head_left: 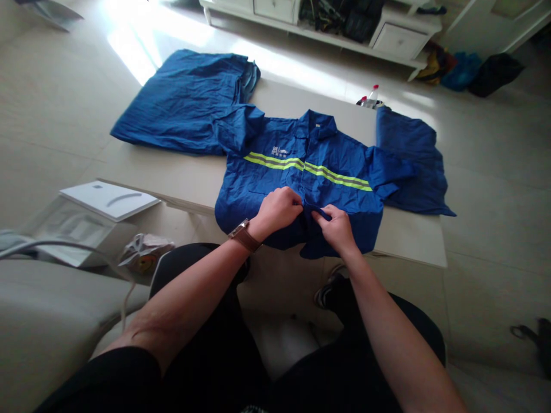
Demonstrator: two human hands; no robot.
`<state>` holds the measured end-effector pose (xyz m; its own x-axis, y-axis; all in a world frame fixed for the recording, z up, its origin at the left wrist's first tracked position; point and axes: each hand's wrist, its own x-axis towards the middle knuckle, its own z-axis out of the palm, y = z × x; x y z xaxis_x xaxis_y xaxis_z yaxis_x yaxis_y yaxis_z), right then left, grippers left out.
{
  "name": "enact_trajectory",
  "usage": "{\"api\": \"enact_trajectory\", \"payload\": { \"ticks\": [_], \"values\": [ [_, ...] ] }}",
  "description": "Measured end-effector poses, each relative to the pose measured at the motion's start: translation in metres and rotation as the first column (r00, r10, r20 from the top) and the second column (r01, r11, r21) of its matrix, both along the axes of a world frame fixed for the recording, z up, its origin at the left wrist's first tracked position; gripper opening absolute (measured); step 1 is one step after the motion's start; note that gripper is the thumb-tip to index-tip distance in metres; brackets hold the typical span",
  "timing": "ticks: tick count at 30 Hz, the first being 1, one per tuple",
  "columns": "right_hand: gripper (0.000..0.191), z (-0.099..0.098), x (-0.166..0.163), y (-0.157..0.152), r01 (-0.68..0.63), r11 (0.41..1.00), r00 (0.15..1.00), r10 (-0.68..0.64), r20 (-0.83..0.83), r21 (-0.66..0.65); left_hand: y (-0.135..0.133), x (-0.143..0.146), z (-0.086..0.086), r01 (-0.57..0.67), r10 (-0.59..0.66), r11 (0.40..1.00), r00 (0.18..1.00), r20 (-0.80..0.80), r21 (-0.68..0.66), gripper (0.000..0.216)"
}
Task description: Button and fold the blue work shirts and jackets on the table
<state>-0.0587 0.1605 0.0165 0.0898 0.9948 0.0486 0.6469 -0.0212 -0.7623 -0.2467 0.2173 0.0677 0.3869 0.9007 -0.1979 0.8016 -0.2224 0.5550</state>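
A blue work jacket [275, 179] with a yellow-and-grey reflective stripe lies front side up across the table, its collar pointing away from me. The lower part hangs over the near table edge. My left hand [280, 211] is closed on the front placket, below the stripe. Just to its right, my right hand [338, 226] pinches the other front edge between thumb and fingers, lifting a fold of cloth. Any button or fastener there is too small to make out.
A folded blue garment [185, 103] lies at the table's left end, another [408, 155] at the right. Bottles with red caps [372, 95] stand behind the table [417, 232]. A white box [109, 199] is at left, and a white cabinet [398, 43] at the back.
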Motion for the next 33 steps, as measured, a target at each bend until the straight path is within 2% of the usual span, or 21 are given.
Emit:
{"api": "enact_trajectory", "payload": {
  "ticks": [3, 12, 16, 21, 26, 33],
  "values": [
    [0.016, 0.005, -0.006, -0.002, -0.011, 0.998, 0.997, 0.006, 0.075, 0.062, -0.002, -0.002, -0.003, 0.019, -0.02, 1.0, 0.999, 0.027, 0.016, 0.022],
    [0.025, 0.013, -0.014, -0.006, -0.144, 0.989, 0.979, 0.137, -0.148, -0.037, -0.001, -0.005, 0.0, 0.036, -0.035, 0.999, 0.999, 0.016, -0.032, 0.024],
    [0.023, 0.01, -0.01, -0.004, -0.141, 0.989, 0.972, 0.131, -0.195, -0.034, 0.0, -0.006, 0.0, 0.075, -0.071, 0.996, 0.994, 0.083, -0.046, 0.025],
    [0.018, 0.004, -0.01, -0.003, -0.074, 0.997, 0.993, 0.077, -0.088, 0.037, 0.0, -0.005, -0.006, 0.116, -0.111, 0.993, 0.987, 0.118, -0.033, 0.026],
    [0.014, 0.003, -0.015, -0.005, -0.071, 0.996, 0.997, 0.07, 0.027, 0.056, -0.001, -0.005, -0.009, 0.168, -0.165, 0.986, 0.981, 0.1, -0.019, 0.028],
    [0.016, -0.006, -0.017, -0.006, -0.037, 0.997, 0.986, 0.024, 0.163, 0.074, -0.003, -0.003, -0.007, 0.247, -0.235, 0.966, 0.963, 0.134, -0.08, 0.029]
  ]
}}
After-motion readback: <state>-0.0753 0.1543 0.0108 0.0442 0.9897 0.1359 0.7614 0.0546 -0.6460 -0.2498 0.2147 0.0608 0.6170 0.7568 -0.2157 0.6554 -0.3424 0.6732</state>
